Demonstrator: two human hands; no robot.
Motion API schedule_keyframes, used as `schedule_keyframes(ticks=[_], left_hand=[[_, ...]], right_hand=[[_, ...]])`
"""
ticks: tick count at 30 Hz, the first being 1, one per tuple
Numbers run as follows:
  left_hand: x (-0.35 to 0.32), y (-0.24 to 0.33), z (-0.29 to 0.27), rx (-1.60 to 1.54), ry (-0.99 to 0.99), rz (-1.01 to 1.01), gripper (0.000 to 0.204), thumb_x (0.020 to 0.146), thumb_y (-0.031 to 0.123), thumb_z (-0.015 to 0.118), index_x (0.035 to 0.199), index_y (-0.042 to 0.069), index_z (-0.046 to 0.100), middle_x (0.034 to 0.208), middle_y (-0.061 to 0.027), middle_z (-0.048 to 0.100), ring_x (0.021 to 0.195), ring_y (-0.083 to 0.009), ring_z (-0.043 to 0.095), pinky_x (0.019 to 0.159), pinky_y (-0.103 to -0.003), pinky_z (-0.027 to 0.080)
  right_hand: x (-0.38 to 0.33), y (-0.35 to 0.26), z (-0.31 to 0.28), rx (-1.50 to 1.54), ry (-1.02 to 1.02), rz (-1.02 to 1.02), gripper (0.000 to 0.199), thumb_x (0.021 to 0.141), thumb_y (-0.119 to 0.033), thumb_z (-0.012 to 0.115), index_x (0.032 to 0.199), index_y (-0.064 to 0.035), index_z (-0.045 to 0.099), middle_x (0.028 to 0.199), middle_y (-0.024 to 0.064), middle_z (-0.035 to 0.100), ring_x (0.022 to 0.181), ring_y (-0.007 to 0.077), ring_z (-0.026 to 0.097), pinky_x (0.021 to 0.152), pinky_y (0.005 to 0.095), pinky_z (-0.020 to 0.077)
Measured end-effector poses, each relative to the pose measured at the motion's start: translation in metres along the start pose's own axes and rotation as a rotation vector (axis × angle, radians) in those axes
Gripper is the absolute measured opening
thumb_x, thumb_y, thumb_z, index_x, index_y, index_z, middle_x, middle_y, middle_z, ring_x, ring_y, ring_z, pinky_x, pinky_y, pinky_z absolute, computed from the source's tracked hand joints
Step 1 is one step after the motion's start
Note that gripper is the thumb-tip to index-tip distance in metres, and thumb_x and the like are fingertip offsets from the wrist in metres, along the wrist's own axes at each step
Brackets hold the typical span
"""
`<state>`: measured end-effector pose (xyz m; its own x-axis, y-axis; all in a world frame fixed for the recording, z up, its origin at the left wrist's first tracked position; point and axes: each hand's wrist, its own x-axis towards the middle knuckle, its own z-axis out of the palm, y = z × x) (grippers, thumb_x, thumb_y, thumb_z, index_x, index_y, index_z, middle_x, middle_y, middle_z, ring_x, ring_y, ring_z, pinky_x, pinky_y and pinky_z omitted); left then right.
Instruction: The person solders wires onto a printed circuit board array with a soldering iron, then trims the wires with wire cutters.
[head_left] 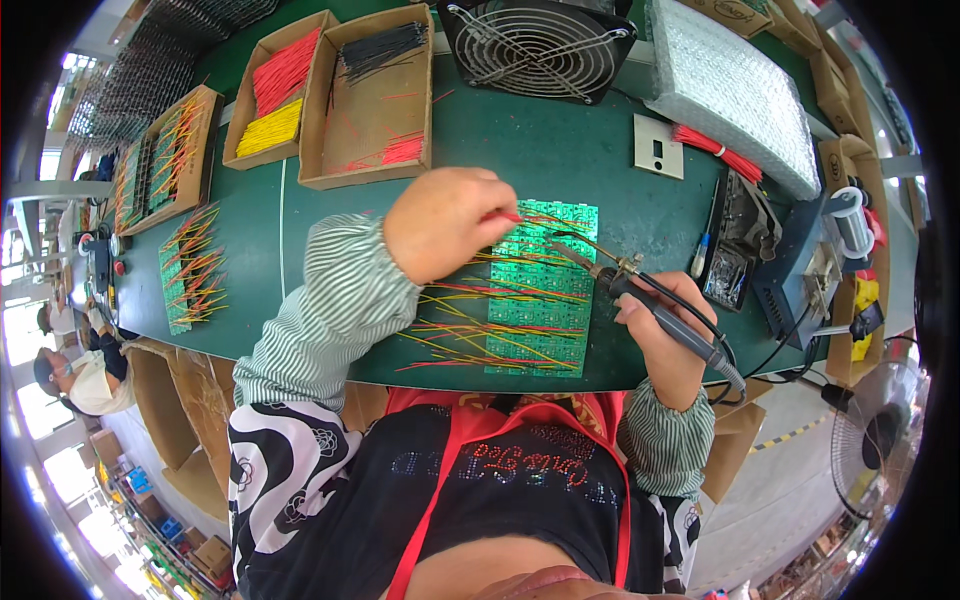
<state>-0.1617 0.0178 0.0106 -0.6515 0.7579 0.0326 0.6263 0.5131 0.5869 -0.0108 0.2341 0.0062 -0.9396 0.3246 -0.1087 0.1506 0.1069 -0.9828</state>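
The left hand (445,222), near the middle of the frame, was bunched with its fingertips pinching a red wire (508,216) at the upper edge of the green circuit board panel (535,290). The right hand (668,345), lower right of centre, was wrapped around the handle of a soldering iron (640,292) whose tip pointed up-left over the panel, seemingly touching it, though the contact was too small to tell. The green table (560,150) filled the upper frame, bearing a black fan (535,45) at top centre and cardboard boxes (335,95) of red, yellow and black wires at upper left. Yellow and red wires (470,335) trailed leftward from the panel.
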Motion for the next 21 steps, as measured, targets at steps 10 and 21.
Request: schedule_keyframes(ticks=[10,21], left_hand=[[0.009,-0.010,0.021,-0.037,-0.092,0.009,0.013,0.078,0.017,0.063,0.078,0.004,0.062,0.076,-0.0109,0.060,0.072,-0.0285,0.059,0.064,-0.037,0.046],[0.012,-0.008,0.020,-0.012,-0.144,-0.014,0.015,0.078,0.018,0.062,0.079,0.003,0.063,0.077,-0.0110,0.060,0.074,-0.0291,0.058,0.065,-0.038,0.046]], right_hand=[[0.004,0.004,0.003,-0.037,-0.014,0.007,0.017,0.074,-0.008,0.068,0.086,0.0013,0.061,0.070,0.0012,0.060,0.064,0.0054,0.053,0.059,0.0201,0.0435],[0.008,0.008,0.006,-0.058,-0.026,0.003,0.017,0.073,-0.008,0.069,0.085,0.0011,0.062,0.068,0.0024,0.060,0.062,0.0061,0.054,0.058,0.0205,0.0438]])
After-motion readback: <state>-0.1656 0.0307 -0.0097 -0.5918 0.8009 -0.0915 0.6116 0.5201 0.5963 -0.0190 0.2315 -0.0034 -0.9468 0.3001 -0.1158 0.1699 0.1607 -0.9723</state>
